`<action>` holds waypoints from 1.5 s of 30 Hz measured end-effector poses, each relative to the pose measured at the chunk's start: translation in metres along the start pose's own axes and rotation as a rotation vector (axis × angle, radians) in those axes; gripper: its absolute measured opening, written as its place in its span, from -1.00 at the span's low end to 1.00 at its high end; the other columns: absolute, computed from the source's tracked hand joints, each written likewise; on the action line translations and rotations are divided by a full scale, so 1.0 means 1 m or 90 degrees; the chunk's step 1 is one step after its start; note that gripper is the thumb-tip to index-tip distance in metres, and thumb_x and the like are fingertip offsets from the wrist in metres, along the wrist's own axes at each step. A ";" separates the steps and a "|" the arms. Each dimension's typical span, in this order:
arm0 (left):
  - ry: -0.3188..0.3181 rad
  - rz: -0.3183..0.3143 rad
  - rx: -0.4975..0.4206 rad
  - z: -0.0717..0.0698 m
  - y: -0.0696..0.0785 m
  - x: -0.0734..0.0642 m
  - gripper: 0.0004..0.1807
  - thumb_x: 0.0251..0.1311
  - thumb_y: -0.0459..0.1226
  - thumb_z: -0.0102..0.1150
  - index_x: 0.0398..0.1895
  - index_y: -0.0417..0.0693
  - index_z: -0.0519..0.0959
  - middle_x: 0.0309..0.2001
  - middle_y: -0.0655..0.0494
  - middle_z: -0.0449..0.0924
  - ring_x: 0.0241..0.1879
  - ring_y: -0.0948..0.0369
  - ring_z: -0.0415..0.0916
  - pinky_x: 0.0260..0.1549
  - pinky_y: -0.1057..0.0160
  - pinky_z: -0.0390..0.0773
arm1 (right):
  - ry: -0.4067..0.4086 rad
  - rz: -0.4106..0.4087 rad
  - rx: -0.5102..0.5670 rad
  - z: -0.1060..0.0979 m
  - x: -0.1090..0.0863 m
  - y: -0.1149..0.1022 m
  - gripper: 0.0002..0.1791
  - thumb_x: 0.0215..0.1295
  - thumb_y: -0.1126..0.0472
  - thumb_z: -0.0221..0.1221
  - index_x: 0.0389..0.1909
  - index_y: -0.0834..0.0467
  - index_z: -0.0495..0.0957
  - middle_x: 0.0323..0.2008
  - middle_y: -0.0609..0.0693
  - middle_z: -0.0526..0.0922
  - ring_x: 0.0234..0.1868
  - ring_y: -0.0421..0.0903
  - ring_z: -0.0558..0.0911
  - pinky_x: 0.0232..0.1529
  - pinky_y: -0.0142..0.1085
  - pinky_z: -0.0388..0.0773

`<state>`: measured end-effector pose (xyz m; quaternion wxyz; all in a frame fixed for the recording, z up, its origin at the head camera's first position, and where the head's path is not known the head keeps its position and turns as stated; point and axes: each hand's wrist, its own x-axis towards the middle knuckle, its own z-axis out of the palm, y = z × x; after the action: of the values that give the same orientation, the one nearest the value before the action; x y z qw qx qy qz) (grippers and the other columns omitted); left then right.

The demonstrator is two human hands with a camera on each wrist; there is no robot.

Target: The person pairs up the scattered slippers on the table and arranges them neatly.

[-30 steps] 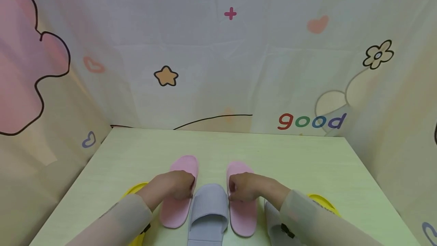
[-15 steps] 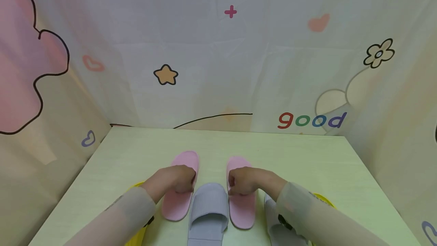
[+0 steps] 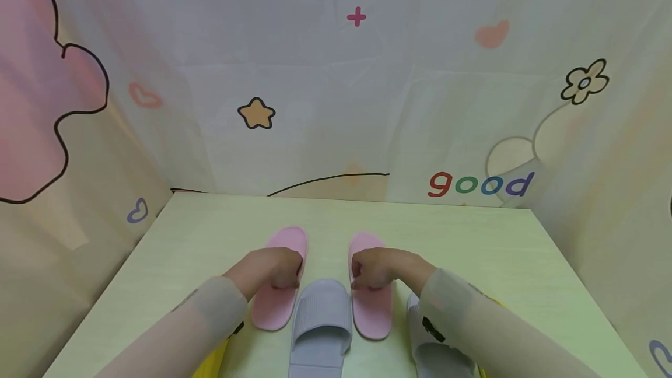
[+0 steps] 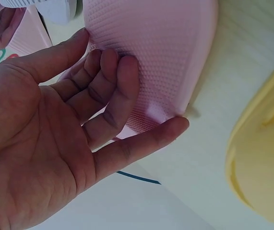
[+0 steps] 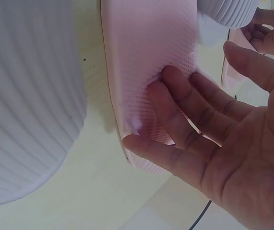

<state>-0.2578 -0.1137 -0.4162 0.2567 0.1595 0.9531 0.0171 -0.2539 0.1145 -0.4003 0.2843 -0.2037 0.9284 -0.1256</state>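
Two pink slippers lie apart on the pale table, toes toward the back. My left hand (image 3: 278, 266) comes over the left pink slipper (image 3: 273, 311) and grips it at its inner edge. In the left wrist view the little finger reaches across the textured pink insole (image 4: 175, 43) to the opposite edge. My right hand (image 3: 378, 267) grips the right pink slipper (image 3: 374, 317) likewise, fingers bent over the insole (image 5: 146, 33). The middle of each pink slipper is hidden under the hand in the head view. A grey ribbed slipper (image 3: 322, 319) stands between the two, nearer me.
A second grey slipper (image 3: 438, 357) sits partly under my right sleeve. Part of a yellow slipper (image 3: 210, 363) shows below my left sleeve, and a yellow edge (image 3: 482, 372) shows by the right one. A printed curtain (image 3: 315, 104) walls the table's back and sides.
Both hands have slid the pink slippers a little farther from me, toward the back of the table. The grey slipper between them has stayed put, and the sleeves now cover more of the yellow ones.
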 end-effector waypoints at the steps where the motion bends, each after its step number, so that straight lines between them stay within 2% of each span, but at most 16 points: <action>1: -0.002 -0.001 0.003 -0.001 0.000 0.001 -0.82 0.15 -0.25 0.18 -0.57 -0.03 0.45 -0.47 0.05 0.49 -0.43 0.17 0.43 -0.42 0.22 0.39 | 0.000 0.000 0.000 -0.001 0.001 0.000 -0.83 0.23 0.05 0.27 -0.28 0.02 0.52 -0.33 -0.11 0.55 -0.27 -0.16 0.52 -0.23 -0.25 0.45; 12: -0.018 -0.026 -0.011 -0.008 -0.005 0.011 -0.75 0.20 -0.17 0.19 -0.57 -0.02 0.44 -0.44 0.07 0.51 -0.43 0.17 0.43 -0.43 0.21 0.38 | -0.006 0.010 0.016 -0.007 0.010 0.001 -0.83 0.24 0.07 0.26 -0.31 0.03 0.50 -0.40 -0.09 0.57 -0.35 -0.18 0.53 -0.31 -0.32 0.43; 19: -0.029 -0.029 -0.034 -0.009 -0.006 0.013 -0.73 0.18 -0.21 0.17 -0.63 -0.02 0.39 -0.46 0.07 0.41 -0.37 0.14 0.39 -0.40 0.17 0.34 | -0.007 0.009 0.042 -0.006 0.015 0.003 -0.83 0.23 0.09 0.27 -0.32 0.05 0.49 -0.43 -0.06 0.58 -0.40 -0.18 0.52 -0.37 -0.36 0.44; 23: -0.028 -0.042 -0.039 -0.012 -0.006 0.013 -0.72 0.19 -0.19 0.17 -0.62 -0.02 0.40 -0.49 0.08 0.39 -0.40 0.15 0.37 -0.42 0.18 0.33 | 0.006 0.003 0.017 -0.006 0.020 0.005 -0.83 0.23 0.07 0.27 -0.34 0.04 0.50 -0.43 -0.10 0.56 -0.37 -0.18 0.51 -0.35 -0.35 0.44; 30: -0.022 -0.061 -0.042 -0.017 -0.005 0.015 -0.73 0.18 -0.24 0.11 -0.67 0.04 0.40 -0.66 0.17 0.28 -0.53 0.20 0.30 -0.46 0.19 0.28 | 0.047 0.001 -0.036 -0.010 0.024 0.006 -0.85 0.21 0.07 0.28 -0.29 0.01 0.53 -0.32 -0.11 0.55 -0.25 -0.13 0.50 -0.20 -0.23 0.45; 37: -0.028 -0.062 -0.035 -0.020 -0.006 0.021 -0.67 0.17 -0.19 0.13 -0.73 0.05 0.38 -0.73 0.19 0.26 -0.56 0.20 0.30 -0.48 0.19 0.28 | 0.068 0.013 -0.042 -0.011 0.027 0.006 -0.72 0.08 0.11 0.39 -0.21 0.02 0.53 -0.28 -0.09 0.55 -0.21 -0.10 0.49 -0.13 -0.16 0.47; 43: -0.042 -0.089 -0.069 -0.023 -0.006 0.023 -0.68 0.06 -0.33 -0.02 -0.81 0.05 0.29 -0.78 0.20 0.21 -0.61 0.20 0.23 -0.52 0.21 0.24 | 0.089 0.015 -0.050 -0.008 0.033 0.006 -0.61 -0.04 0.12 0.46 -0.22 0.02 0.50 -0.27 -0.08 0.54 -0.20 -0.08 0.48 -0.15 -0.17 0.47; 45: -0.043 -0.109 -0.098 -0.023 -0.005 0.024 -0.66 0.09 -0.29 0.06 -0.80 0.06 0.29 -0.76 0.20 0.18 -0.60 0.19 0.24 -0.52 0.21 0.25 | 0.093 0.019 -0.050 -0.007 0.035 0.006 -0.59 -0.06 0.13 0.47 -0.21 0.03 0.49 -0.27 -0.07 0.54 -0.21 -0.08 0.48 -0.17 -0.18 0.47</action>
<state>-0.2901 -0.1102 -0.4080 0.3006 0.0576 0.9499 0.0630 -0.2857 0.1050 -0.4134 0.2091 -0.1913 0.9538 -0.0996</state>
